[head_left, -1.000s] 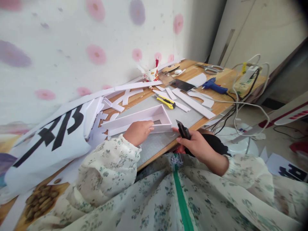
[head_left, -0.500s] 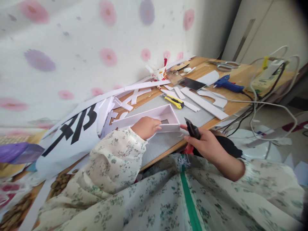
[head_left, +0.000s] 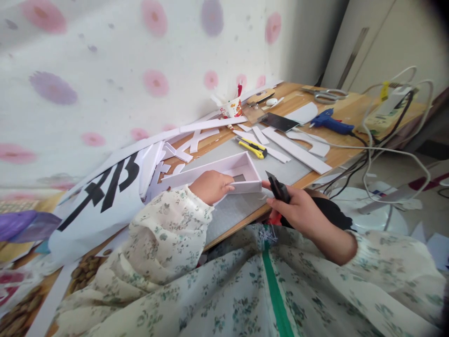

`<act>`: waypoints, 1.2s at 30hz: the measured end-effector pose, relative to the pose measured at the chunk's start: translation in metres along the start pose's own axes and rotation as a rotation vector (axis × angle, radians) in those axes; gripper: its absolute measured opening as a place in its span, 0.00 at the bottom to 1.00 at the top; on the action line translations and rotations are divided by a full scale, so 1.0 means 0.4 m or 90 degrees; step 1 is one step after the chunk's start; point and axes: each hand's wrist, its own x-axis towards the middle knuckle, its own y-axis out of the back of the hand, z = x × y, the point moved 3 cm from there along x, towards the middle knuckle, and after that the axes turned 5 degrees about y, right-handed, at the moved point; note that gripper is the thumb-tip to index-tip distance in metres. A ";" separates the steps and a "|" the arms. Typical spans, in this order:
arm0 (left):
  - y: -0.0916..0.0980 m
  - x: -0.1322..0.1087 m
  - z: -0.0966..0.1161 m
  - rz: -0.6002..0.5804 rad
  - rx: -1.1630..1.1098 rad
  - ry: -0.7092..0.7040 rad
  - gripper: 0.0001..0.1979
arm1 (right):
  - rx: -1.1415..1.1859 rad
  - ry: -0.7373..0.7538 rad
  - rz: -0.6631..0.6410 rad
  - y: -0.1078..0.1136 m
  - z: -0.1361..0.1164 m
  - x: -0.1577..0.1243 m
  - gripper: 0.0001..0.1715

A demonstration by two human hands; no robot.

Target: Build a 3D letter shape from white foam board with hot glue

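Note:
My left hand (head_left: 212, 186) is closed on the near wall of a white foam-board frame (head_left: 252, 169), a long shallow box shape lying on the grey cutting mat (head_left: 224, 220). In my right hand (head_left: 298, 208) is a black utility knife (head_left: 278, 188), its blade pointing up and to the left. One finger of that hand reaches toward the frame's near right corner and seems to touch it. Just behind the frame, a yellow utility knife (head_left: 253, 148) rests on the mat. My left arm's sleeve covers part of the frame's left end.
White foam-board strips (head_left: 298, 150) lie across the mat. Behind them are a phone (head_left: 279, 122), a blue glue gun (head_left: 331, 121), scissors (head_left: 326, 95) and a paper cup (head_left: 233, 108). Cables (head_left: 370, 140) hang over the right edge. A sheet with black strokes (head_left: 91, 206) stands left.
The whole view shifts very slightly to the left. Both hands, the frame and the black knife keep nearly the same positions relative to each other.

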 end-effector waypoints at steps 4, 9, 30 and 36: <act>-0.005 -0.002 -0.002 0.005 0.010 0.002 0.12 | 0.011 0.001 0.012 0.004 -0.001 0.000 0.32; -0.011 -0.001 -0.001 0.013 0.022 -0.004 0.11 | -0.156 0.170 0.097 0.024 -0.031 0.019 0.19; -0.029 -0.033 -0.066 0.092 -0.237 -0.020 0.14 | -0.409 0.303 0.110 -0.008 -0.092 0.091 0.09; -0.063 -0.058 -0.104 0.160 -0.311 0.027 0.10 | -0.393 0.284 0.114 -0.010 -0.089 0.093 0.06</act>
